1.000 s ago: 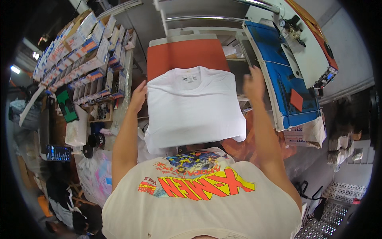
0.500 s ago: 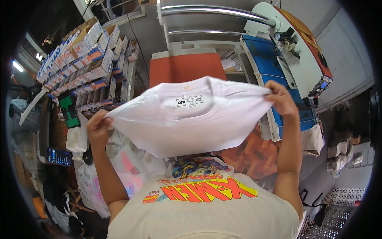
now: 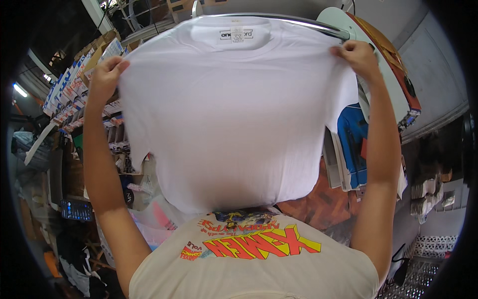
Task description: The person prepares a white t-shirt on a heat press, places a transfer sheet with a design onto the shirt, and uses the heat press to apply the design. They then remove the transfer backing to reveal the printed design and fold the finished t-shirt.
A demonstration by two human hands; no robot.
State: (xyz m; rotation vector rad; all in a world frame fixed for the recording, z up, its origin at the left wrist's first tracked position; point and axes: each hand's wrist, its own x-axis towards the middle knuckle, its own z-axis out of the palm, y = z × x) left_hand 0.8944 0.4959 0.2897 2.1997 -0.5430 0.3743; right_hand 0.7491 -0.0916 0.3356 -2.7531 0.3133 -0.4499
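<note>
A white short-sleeved T-shirt [image 3: 231, 119] hangs spread out in front of me, held up high, with a printed label [image 3: 237, 35] inside its round collar. My left hand [image 3: 104, 78] is closed on the shirt at the shoulder on the left. My right hand [image 3: 361, 62] pinches the other shoulder. The shirt hides the red pad behind it. Below, the front of my own cream printed shirt [image 3: 254, 264] shows.
Stacked long cardboard boxes [image 3: 74, 92] stand at the left, near a lit screen [image 3: 75, 210]. A white machine [image 3: 386, 70] with a chrome bar and a blue bed [image 3: 351, 147] is at the right. Plastic bags [image 3: 149, 224] lie low at the left.
The shirt has risen from the red pad into the air and opened out lengthwise. Both hands have moved outward and up, gripping its shoulders.
</note>
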